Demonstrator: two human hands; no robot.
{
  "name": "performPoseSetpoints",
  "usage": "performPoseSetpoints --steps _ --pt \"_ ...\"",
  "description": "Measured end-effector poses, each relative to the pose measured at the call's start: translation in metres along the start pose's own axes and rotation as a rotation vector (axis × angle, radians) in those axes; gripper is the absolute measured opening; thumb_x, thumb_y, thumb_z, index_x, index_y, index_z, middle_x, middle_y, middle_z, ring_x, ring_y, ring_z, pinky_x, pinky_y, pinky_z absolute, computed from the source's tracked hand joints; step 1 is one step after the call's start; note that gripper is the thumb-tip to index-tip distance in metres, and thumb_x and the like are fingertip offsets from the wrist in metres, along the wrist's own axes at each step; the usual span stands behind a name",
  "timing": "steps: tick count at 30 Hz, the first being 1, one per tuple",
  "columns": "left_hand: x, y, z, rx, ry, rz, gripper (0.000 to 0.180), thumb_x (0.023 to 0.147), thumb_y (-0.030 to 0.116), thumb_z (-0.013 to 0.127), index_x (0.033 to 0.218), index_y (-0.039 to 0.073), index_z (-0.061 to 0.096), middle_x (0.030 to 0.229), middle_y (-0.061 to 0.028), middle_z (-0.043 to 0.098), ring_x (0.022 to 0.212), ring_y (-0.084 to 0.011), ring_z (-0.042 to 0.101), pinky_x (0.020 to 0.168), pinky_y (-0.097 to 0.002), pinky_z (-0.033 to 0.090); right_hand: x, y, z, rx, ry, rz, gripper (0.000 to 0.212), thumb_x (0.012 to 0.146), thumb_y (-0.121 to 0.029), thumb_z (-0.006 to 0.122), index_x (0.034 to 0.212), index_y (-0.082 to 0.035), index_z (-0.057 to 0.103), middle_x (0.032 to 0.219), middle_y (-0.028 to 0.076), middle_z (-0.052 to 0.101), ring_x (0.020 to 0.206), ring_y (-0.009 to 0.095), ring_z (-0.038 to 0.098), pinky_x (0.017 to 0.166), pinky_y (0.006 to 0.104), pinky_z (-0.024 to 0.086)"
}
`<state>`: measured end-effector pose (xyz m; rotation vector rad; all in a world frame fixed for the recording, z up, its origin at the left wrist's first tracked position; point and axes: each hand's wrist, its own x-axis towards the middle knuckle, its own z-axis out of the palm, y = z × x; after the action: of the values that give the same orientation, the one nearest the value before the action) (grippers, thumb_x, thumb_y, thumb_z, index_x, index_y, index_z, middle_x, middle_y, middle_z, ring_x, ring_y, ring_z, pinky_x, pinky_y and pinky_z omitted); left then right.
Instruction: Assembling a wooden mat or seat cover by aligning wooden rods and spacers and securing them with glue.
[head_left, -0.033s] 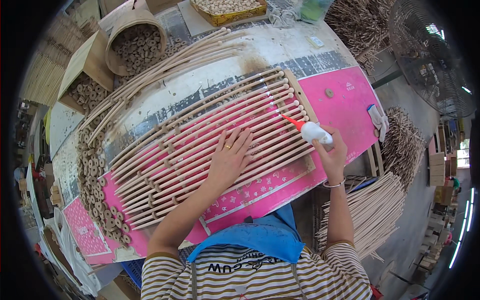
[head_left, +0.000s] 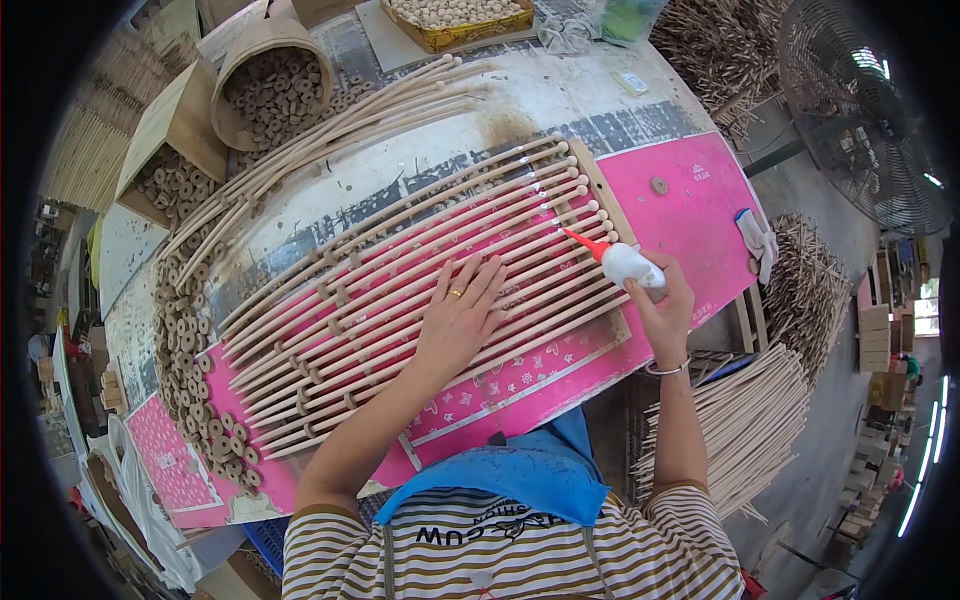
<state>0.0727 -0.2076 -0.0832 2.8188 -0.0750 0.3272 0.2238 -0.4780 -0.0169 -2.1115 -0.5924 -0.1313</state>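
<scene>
Several thin wooden rods point(head_left: 440, 228) lie side by side across the table, with round ball ends at the right and small wooden rings point(head_left: 340, 296) threaded on towards the left. My left hand point(head_left: 462, 312) rests flat on the rods, fingers stretched out, a gold ring on one finger. In my right hand point(head_left: 664, 312) is a white squeeze bottle point(head_left: 630, 266), held tilted. Its red pointed nozzle point(head_left: 584, 240) reaches over the rods near their ball ends. White dabs show on some rods by the tip. A wooden strip point(head_left: 594, 182) runs along the ball ends.
Loose wooden rings point(head_left: 190, 385) are heaped along the left edge. Behind stand a round tub point(head_left: 228, 100) and a wooden box point(head_left: 172, 125) of rings, plus a yellow tray point(head_left: 450, 38) of balls. Bundled sticks point(head_left: 735, 425) and a fan point(head_left: 865, 115) stand right of the table.
</scene>
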Motion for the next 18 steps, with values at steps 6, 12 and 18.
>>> performPoseSetpoints --steps 6,12,18 --pt "0.0 0.0 0.0 -0.004 -0.005 0.0 0.063 0.098 0.037 0.062 0.152 0.008 0.046 0.159 -0.0067 0.043 0.15 -0.0254 0.034 0.127 -0.0498 0.017 -0.005 0.005 0.005 -0.019 0.014 -0.023 0.039 0.08 -0.001 0.079 0.117 -0.002 0.066 0.107 0.011 0.071 0.097 0.021 0.069 0.083 0.0331 0.055" --pt "0.0 0.001 -0.002 -0.03 -0.001 -0.012 0.062 0.097 0.034 0.064 0.151 0.008 0.048 0.159 -0.0062 0.044 0.15 -0.0249 0.035 0.128 -0.0492 0.018 -0.009 -0.003 -0.001 0.13 0.044 0.101 0.038 0.081 0.0 0.078 0.117 -0.001 0.066 0.108 0.012 0.071 0.097 0.021 0.069 0.085 0.0325 0.054" --pt "0.002 0.002 -0.002 -0.046 0.009 -0.016 0.062 0.096 0.03 0.067 0.151 0.008 0.049 0.159 -0.0059 0.044 0.149 -0.0242 0.036 0.128 -0.0482 0.018 -0.018 0.005 -0.004 0.052 0.048 0.068 0.038 0.081 -0.001 0.078 0.117 -0.001 0.066 0.108 0.012 0.07 0.098 0.022 0.068 0.087 0.0334 0.053"
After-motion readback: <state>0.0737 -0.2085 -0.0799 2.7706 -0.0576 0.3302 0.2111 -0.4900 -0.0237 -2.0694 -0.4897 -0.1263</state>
